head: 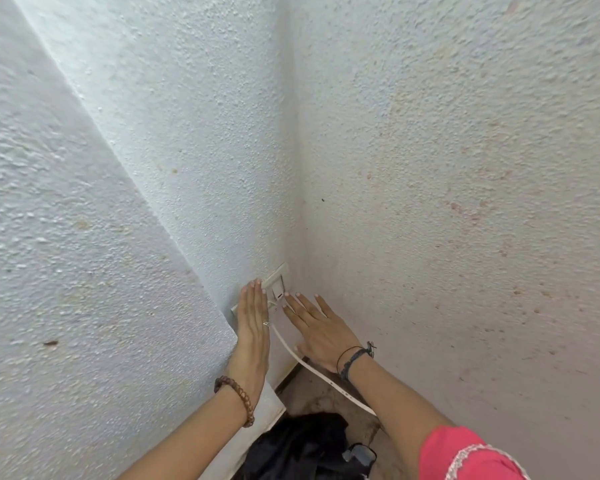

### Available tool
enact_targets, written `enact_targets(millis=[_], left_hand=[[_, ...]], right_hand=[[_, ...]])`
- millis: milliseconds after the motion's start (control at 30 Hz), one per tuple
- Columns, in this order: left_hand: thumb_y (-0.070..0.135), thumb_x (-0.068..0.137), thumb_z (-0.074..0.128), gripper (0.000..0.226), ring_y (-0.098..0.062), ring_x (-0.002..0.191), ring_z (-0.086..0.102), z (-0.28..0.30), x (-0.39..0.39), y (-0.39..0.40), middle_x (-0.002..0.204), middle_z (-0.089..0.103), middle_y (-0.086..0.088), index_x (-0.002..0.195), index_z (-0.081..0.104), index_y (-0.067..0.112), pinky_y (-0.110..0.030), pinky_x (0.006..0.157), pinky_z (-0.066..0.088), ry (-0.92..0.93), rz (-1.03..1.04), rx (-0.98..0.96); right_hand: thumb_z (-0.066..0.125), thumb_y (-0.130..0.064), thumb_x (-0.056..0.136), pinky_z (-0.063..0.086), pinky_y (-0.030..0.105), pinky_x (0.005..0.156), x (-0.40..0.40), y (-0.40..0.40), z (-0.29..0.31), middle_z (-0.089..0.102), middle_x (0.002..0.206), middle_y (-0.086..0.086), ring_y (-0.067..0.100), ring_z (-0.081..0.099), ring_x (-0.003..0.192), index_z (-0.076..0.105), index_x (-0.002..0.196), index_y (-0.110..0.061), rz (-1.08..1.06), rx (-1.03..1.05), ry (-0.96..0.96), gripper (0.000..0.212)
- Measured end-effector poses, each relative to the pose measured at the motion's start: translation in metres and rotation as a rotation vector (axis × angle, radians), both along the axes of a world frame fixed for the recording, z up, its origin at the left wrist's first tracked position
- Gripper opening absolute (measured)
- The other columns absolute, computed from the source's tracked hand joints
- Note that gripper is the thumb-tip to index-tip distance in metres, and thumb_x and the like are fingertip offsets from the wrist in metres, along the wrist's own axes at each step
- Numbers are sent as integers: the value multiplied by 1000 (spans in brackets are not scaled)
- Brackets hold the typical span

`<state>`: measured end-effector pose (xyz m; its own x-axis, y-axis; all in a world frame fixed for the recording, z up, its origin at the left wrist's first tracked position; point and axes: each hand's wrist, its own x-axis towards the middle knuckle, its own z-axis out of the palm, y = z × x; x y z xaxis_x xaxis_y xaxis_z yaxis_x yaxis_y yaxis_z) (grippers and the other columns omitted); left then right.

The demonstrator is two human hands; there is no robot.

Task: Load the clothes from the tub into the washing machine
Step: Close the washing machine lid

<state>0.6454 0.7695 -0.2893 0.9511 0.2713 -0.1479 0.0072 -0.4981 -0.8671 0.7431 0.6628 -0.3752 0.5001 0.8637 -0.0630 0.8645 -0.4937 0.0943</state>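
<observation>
I face a wall corner. My left hand (pixel 253 320) lies flat with straight fingers against a cream socket plate (pixel 278 275) low in the corner. A white plug (pixel 278 292) sits in the socket, and its white cable (pixel 312 367) runs down to the right. My right hand (pixel 321 332) has its fingers spread and straight, fingertips beside the plug, palm against the right wall. A heap of black clothes (pixel 302 445) lies on the floor below my arms. No tub or washing machine is in view.
Rough white plaster walls fill the view: a jutting wall edge (pixel 201 282) on the left, a stained wall (pixel 465 237) on the right. A narrow strip of dirty floor (pixel 326 396) shows between them.
</observation>
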Motion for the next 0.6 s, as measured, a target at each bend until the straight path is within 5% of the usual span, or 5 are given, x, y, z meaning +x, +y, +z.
enact_targets(millis=[100,267,433,500,600], left_hand=[[30,103,17,66,-42,140,-10,4,9,2,149,-16,-33,137,-17,-16,-49,105,-15,79,44,-78],[25,104,16,62,-39,141,-11,4,14,8,151,-16,-29,137,-17,-16,-45,111,-8,156,48,-115],[26,103,16,62,-39,141,-8,7,20,12,151,-13,-30,137,-14,-17,-46,112,-1,177,10,-123],[25,104,16,62,-40,141,-8,6,15,12,151,-13,-31,136,-14,-18,-46,113,-1,151,1,-138],[29,103,15,67,-43,140,-5,-8,-3,12,145,-16,-37,134,-18,-21,-48,111,-6,-66,-126,-127]], right_hand=[[71,-54,64,36,41,108,-1,1,1,44,144,2,15,47,129,59,127,-20,14,-12,-46,73],[71,-41,69,19,45,114,-5,5,3,39,148,4,17,42,134,63,119,-21,46,-29,-71,55],[38,-20,95,-12,42,115,5,8,11,-13,158,2,20,-8,146,24,146,-14,66,-115,-24,53],[44,-23,94,-5,43,117,1,4,9,-4,159,3,19,2,147,33,143,-16,30,-77,-27,51],[75,-39,66,25,43,113,-14,-3,7,46,144,1,14,47,130,66,116,-23,-17,-46,-97,52]])
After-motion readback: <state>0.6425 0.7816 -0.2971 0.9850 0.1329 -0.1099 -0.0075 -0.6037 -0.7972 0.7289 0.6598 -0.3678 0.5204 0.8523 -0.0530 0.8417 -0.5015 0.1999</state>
